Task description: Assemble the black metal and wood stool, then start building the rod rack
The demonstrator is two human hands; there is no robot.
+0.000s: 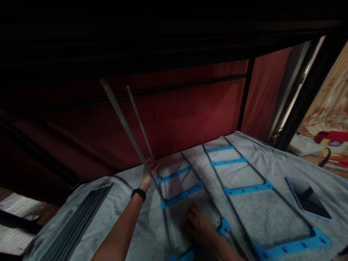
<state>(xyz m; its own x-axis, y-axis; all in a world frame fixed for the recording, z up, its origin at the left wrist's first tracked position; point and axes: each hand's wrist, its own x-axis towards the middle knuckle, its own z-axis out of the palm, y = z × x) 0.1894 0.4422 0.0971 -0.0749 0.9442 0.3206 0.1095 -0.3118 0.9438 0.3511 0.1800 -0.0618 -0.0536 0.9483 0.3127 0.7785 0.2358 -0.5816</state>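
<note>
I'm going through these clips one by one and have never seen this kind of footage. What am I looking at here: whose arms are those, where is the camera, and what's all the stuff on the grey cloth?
There is no machine here. The single picture comes from a camera worn on a person's head, looking forward and down, so the two bare arms are that person's own. The left hand, with a dark band at the wrist, grips two thin metal rods that tilt up toward the dark red wall. The right hand rests on a flat frame of dark rods joined by blue crosspieces with holes. A second, similar frame lies beside it. Both sit on a grey cloth. A bundle of spare dark rods lies at the left, and a tablet at the right.
</note>
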